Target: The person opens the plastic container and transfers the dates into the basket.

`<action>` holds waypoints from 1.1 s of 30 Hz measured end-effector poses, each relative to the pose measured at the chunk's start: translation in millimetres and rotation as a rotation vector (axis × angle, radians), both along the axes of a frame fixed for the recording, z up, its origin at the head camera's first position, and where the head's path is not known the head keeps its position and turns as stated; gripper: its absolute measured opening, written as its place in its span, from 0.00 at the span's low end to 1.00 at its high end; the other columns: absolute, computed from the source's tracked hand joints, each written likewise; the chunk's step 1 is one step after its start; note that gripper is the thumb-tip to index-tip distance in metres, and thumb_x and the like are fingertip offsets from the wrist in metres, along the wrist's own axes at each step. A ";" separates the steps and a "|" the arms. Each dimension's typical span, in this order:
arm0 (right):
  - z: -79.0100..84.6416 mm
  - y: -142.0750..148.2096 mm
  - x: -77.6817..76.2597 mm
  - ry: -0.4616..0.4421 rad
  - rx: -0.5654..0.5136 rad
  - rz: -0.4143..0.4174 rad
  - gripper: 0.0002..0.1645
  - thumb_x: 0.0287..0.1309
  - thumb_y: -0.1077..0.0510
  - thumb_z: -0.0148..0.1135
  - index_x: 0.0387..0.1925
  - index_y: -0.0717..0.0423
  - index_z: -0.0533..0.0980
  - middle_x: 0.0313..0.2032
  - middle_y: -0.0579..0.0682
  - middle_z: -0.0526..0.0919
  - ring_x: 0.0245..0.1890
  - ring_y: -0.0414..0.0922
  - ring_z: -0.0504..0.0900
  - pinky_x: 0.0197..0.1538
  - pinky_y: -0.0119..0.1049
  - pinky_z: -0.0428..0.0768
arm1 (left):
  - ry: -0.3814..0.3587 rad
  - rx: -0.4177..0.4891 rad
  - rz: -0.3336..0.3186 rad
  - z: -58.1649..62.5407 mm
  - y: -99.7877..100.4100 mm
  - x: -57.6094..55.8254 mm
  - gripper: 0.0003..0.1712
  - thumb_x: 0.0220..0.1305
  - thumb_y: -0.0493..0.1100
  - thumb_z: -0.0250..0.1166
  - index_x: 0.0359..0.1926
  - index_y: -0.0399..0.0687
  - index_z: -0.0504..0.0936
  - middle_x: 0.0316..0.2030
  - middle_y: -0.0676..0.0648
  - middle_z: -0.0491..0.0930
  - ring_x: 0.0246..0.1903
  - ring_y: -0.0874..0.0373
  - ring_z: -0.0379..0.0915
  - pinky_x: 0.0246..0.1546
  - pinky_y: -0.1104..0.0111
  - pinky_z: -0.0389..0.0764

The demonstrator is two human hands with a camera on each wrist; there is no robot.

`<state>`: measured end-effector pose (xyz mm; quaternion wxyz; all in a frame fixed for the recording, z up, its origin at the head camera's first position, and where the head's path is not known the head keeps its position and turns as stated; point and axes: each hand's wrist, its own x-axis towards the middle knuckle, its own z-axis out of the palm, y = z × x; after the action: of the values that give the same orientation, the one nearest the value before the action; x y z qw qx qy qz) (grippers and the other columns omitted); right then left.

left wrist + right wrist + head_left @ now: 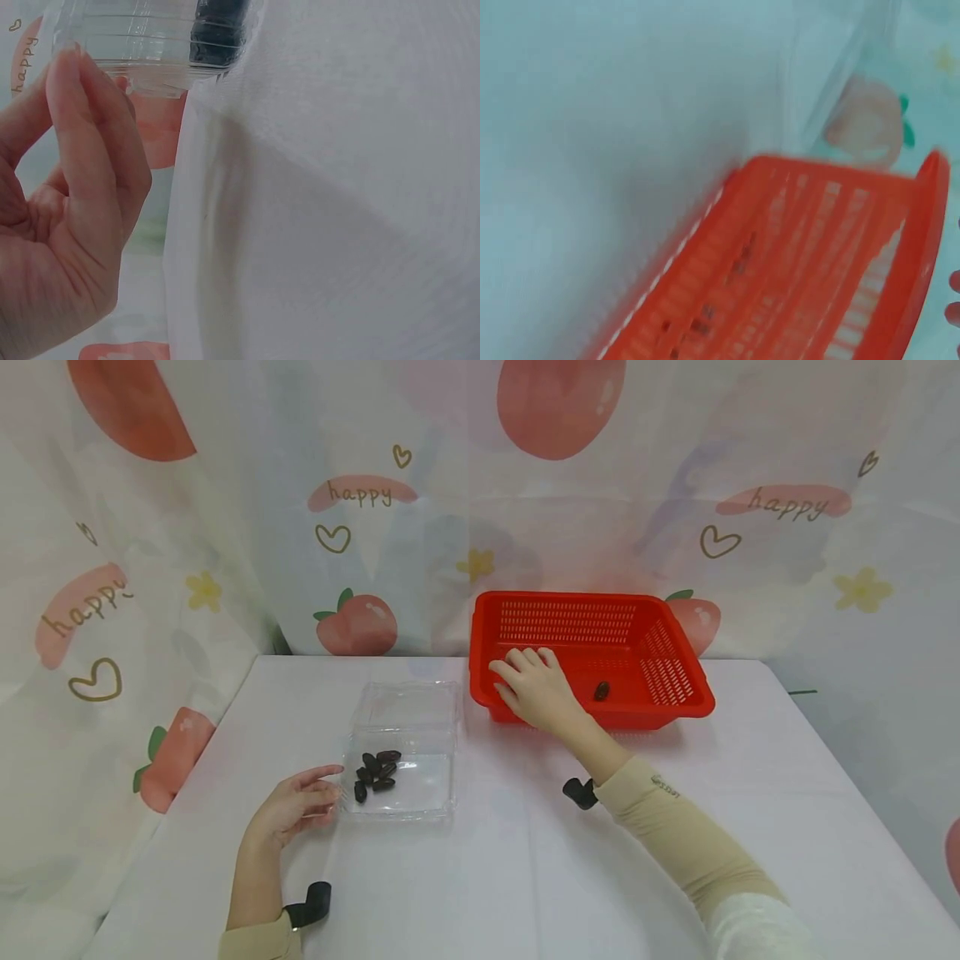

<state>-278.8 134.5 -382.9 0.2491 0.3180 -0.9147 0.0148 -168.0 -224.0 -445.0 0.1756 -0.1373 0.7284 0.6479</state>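
My head view is bright, evenly lit and sharp, with only soft shadows under my arms. Both wrist views look dimmer and grey-tinted; the right one is badly blurred, the left soft throughout.

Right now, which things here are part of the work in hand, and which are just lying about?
In use: clear box, steadied by left hand; dark dates inside it; red basket with one date; right hand over its rim.
Just there: white table, printed curtain.

White-covered table (525,860). Directly on it: a clear plastic container (405,752) left of centre and a red perforated basket (588,656) toward the back.
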 end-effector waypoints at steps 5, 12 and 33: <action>-4.5 -21.9 12.9 0.041 0.018 0.071 0.14 0.55 0.54 0.61 0.45 0.49 0.76 0.36 0.49 0.74 0.39 0.47 0.71 0.49 0.43 0.67 | -0.001 0.003 -0.002 -1.5 -0.8 -0.2 0.31 0.57 0.36 0.64 0.62 0.38 0.65 0.31 0.52 0.74 0.28 0.61 0.73 0.28 0.74 0.79; -13.6 -47.2 23.3 0.003 -0.024 0.127 0.14 0.54 0.53 0.62 0.44 0.46 0.75 0.36 0.47 0.74 0.38 0.44 0.70 0.47 0.40 0.66 | 0.004 -0.009 -0.001 -1.7 -1.2 -0.6 0.31 0.57 0.37 0.63 0.62 0.39 0.66 0.31 0.52 0.74 0.28 0.60 0.73 0.29 0.74 0.79; -49.6 -113.7 48.4 -0.139 0.192 0.217 0.17 0.59 0.47 0.56 0.50 0.41 0.73 0.40 0.43 0.74 0.44 0.42 0.70 0.51 0.37 0.65 | -0.005 0.040 -0.003 0.0 -1.3 1.2 0.33 0.56 0.37 0.64 0.63 0.37 0.64 0.31 0.53 0.74 0.27 0.61 0.73 0.28 0.74 0.79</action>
<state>-230.3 20.8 -432.5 0.1509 0.4356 -0.8871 -0.0238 -166.9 -225.3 -445.0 0.1809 -0.1342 0.7151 0.6617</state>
